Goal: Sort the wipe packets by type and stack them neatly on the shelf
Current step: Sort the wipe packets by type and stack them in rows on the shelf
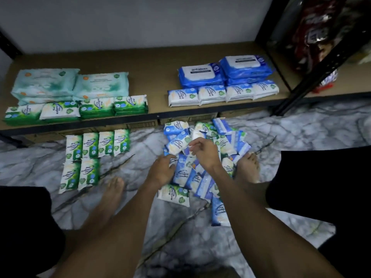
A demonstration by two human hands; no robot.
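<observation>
low shelf [152, 77] with sorted stacks [224, 77], marbled floor [200, 247] below.
loose pile of blue packets [202, 183] on the floor, green packets [90, 149] in rows beside it; left hand [161, 173] gripping one of them, right hand [204, 152] pinching another.

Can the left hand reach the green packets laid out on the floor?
Probably yes. The left hand sits on the blue pile, and only bare floor lies between it and the green packets.
</observation>
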